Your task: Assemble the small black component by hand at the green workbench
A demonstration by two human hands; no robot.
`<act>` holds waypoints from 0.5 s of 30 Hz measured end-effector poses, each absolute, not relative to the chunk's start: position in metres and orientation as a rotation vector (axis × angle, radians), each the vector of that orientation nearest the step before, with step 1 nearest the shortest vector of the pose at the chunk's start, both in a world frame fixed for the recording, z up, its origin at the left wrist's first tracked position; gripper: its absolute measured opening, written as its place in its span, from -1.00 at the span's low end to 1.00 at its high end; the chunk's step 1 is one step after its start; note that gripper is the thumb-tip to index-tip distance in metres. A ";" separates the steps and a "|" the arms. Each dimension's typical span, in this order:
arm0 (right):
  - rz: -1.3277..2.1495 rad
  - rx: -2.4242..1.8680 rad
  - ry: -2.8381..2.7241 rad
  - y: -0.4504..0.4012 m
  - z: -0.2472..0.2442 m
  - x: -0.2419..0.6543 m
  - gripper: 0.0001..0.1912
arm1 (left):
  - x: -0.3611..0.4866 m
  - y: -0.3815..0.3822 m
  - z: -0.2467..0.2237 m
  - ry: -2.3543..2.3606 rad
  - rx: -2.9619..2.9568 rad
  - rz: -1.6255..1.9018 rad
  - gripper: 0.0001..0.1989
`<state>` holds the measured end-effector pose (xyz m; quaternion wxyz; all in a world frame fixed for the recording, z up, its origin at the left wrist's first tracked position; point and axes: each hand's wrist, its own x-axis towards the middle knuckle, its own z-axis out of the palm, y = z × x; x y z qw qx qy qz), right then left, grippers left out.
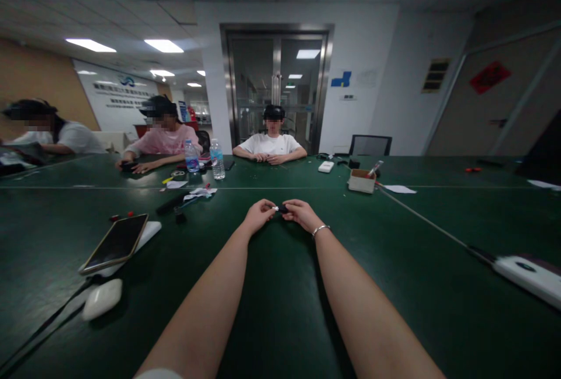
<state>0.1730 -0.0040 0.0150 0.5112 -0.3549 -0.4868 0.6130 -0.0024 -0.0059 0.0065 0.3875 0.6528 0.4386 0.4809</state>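
Observation:
Both arms reach forward over the green table [280, 309]. My left hand [260, 214] is closed, its fingertips pinching the left end of a small black-and-silver object [281, 209]. My right hand [301, 214], with a silver bracelet [321, 230] at the wrist, pinches the black right end of the same piece. A bright silver part shows at the left fingertips. The object is too small and too covered by fingers to name. Both hands are close together, just above or on the tabletop; I cannot tell which.
To the left lie a phone [117, 243], a white earbud case [103, 299] and crumpled paper [200, 193]. Two water bottles [217, 160] stand farther back. A small box [362, 181] and a white power strip [530, 277] are on the right. Several people sit around the table.

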 end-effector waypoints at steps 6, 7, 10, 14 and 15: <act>1.475 -0.881 -1.178 -0.006 0.017 0.173 -0.89 | -0.004 -0.004 0.005 1.117 1.653 1.285 -0.71; 1.475 -0.885 -1.179 -0.006 0.017 0.172 -0.89 | -0.004 -0.004 0.005 1.109 1.661 1.297 -0.69; 1.473 -0.887 -1.180 -0.006 0.017 0.172 -0.90 | -0.004 -0.005 0.005 1.101 1.673 1.277 -0.76; 1.472 -0.880 -1.174 -0.005 0.016 0.172 -0.89 | -0.004 -0.003 0.004 1.109 1.678 1.261 -0.75; 1.471 -0.881 -1.171 -0.005 0.016 0.172 -0.89 | -0.004 -0.003 0.003 1.107 1.686 1.260 -0.73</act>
